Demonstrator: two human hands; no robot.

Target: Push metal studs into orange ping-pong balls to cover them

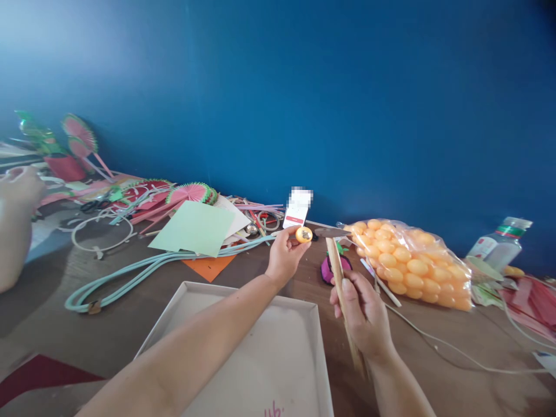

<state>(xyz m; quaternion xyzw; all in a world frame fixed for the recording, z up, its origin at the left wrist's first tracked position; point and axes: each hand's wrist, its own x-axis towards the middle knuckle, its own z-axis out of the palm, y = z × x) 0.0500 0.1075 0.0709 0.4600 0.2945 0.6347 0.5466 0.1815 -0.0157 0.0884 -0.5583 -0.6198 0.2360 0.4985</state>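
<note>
My left hand (286, 253) pinches a small yellow-orange ball (303, 234) between thumb and fingers, above the far edge of the box lid. The ball's near face has a dark, rough patch. My right hand (362, 310) is wrapped round the wooden handle of a hammer (335, 263). Its handle stands nearly upright, and its dark metal head is at the top, close to the right of the ball; whether they touch I cannot tell. Behind the hammer handle sits a purple fruit-shaped craft piece (329, 271) with green leaves, partly hidden.
A shallow grey box lid (278, 347) lies under my left forearm. On the right are a clear bag of yellow-orange balls (412, 260) and a bottle (497, 246). Pale blue tubing (125, 275), green paper (195, 227) and a phone (296, 211) lie beyond. Another person's arm (15, 226) is far left.
</note>
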